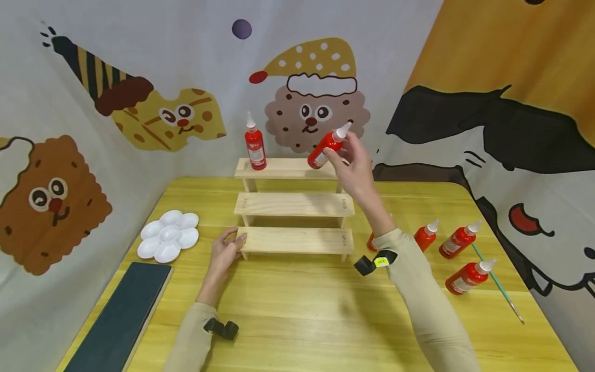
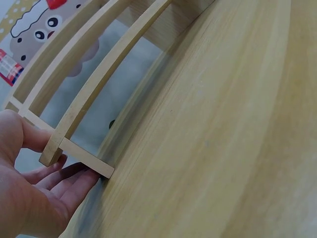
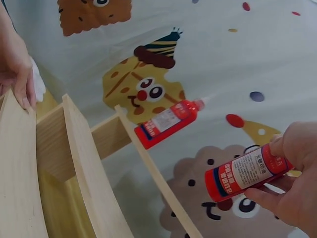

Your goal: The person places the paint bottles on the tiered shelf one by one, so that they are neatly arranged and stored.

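Observation:
A three-tier wooden stand [image 1: 294, 204] faces me on the table. My left hand [image 1: 226, 250] grips the left end of its lowest tier; in the left wrist view the thumb is above the board and the fingers [image 2: 74, 191] lie below, by the side support. Above the right part of the top tier, my right hand [image 1: 354, 161] holds a red bottle [image 1: 321, 154] with a white pointed cap, tilted. The right wrist view shows that bottle's label [image 3: 251, 171] between thumb and fingers. Another red bottle [image 1: 255, 150] stands upright at the top tier's left end.
Several more red bottles [image 1: 457, 242] stand at the right, one partly hidden behind my right forearm. A thin green paintbrush [image 1: 495, 281] lies beside them. On the left are a white flower-shaped palette [image 1: 168, 235] and a dark flat board [image 1: 121, 315]. A cartoon-printed cloth [image 1: 195, 46] hangs behind.

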`<state>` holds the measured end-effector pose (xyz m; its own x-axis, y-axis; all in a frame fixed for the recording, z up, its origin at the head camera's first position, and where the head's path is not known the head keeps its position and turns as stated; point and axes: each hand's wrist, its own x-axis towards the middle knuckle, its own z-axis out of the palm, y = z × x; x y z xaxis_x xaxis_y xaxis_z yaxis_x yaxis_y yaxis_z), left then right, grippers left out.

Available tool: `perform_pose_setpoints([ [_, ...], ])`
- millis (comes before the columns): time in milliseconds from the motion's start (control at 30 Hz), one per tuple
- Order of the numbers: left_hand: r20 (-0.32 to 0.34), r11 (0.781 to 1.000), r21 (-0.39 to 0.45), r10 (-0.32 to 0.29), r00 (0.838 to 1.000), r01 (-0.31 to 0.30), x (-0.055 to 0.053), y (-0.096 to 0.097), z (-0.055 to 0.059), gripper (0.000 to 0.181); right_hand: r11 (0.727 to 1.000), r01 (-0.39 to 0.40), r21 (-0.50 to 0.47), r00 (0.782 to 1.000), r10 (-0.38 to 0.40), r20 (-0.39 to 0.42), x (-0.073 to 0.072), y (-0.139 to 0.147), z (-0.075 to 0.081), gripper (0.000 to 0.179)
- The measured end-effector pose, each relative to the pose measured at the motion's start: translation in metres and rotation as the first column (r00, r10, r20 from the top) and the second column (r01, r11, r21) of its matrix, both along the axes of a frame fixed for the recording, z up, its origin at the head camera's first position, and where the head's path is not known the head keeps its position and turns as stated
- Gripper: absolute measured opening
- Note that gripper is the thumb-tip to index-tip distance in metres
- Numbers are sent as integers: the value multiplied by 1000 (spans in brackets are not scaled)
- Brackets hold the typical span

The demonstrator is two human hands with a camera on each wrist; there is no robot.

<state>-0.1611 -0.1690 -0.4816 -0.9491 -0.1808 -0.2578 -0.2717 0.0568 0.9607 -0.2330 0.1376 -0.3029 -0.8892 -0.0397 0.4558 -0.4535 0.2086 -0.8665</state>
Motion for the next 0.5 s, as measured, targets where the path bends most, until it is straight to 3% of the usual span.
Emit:
perform_pose_setpoints([
  [267,51,1000,-10,-7,999,7,-2,-2,2,58,996,-17,89,999,14,40,-33,-22,-1,42],
  [500,59,1000,-5,-15,998,15,1,-2,7,58,977,-12,214,1000,8,17,-47,-37,-5,47],
])
